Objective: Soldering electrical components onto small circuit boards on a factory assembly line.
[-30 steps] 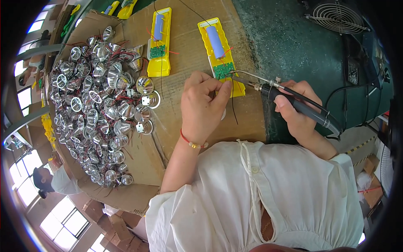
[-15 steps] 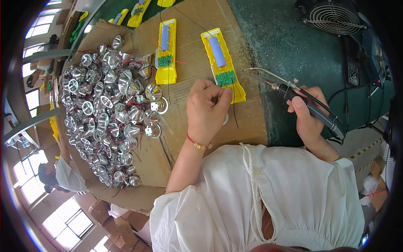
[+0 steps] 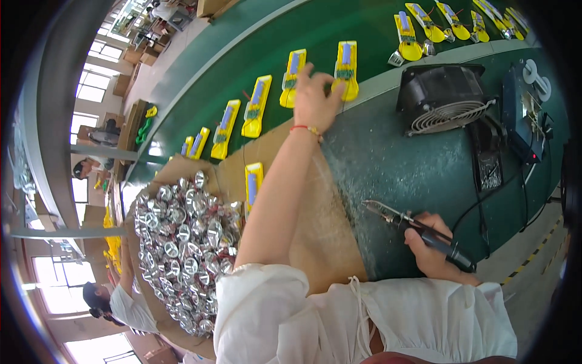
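Observation:
My left hand (image 3: 316, 102) reaches far over the green belt, fingers spread. Its thumb and index finger are beside the left edge of a yellow plastic housing (image 3: 347, 60) with a blue cylindrical battery and a green circuit board; whether they touch it is unclear. Another such housing (image 3: 293, 76) lies just left of the fingers, partly behind them. In my right hand (image 3: 429, 242) is a soldering iron (image 3: 438, 244), its metal tip pointing up and left above the green tabletop. One more yellow housing (image 3: 253, 182) sits on the cardboard, partly hidden by my left forearm.
A large heap of silver reflector cups (image 3: 188, 255) fills the cardboard at left. More yellow housings (image 3: 225, 128) line the belt (image 3: 236, 67). A black fan (image 3: 445, 100) and a soldering station (image 3: 522, 115) with cables stand at right. Another person (image 3: 121, 303) works at far left.
My left hand has gone from the housing on the cardboard out to the belt. That housing is no longer on the cardboard. The view has shifted; the soldering iron stays in my right hand.

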The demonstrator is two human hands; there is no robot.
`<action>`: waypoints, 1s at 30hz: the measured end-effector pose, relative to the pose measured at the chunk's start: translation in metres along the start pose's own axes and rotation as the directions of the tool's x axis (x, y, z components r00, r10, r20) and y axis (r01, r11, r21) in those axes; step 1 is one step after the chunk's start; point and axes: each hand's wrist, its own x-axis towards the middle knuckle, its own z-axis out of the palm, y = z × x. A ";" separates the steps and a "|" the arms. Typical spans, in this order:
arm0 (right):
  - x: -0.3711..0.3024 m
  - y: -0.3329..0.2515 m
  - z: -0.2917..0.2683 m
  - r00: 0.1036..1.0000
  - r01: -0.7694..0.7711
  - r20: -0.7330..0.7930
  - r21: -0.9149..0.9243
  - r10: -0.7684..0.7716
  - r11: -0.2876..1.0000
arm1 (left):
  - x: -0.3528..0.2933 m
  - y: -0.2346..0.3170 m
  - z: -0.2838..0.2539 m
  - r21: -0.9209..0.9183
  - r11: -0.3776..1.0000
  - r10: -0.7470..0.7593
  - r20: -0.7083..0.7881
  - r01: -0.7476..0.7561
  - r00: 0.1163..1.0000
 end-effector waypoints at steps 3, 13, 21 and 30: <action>0.002 -0.009 -0.001 0.999 -0.041 -0.025 -0.007 0.040 0.999 | 0.038 -0.013 -0.007 0.292 0.952 -0.027 -0.235 0.097 0.972; 0.007 -0.009 0.004 0.990 -0.131 -0.042 0.086 0.135 0.988 | -0.090 0.019 -0.094 0.260 0.959 -0.176 0.249 0.109 0.953; 0.005 -0.004 0.015 0.998 -0.025 -0.057 0.035 0.027 0.999 | -0.202 0.056 -0.159 0.295 0.885 -0.317 -0.185 0.360 0.930; -0.020 -0.015 0.020 0.999 0.024 -0.047 0.048 -0.022 0.999 | -0.181 -0.061 -0.245 0.822 0.463 -0.345 -0.179 0.333 0.921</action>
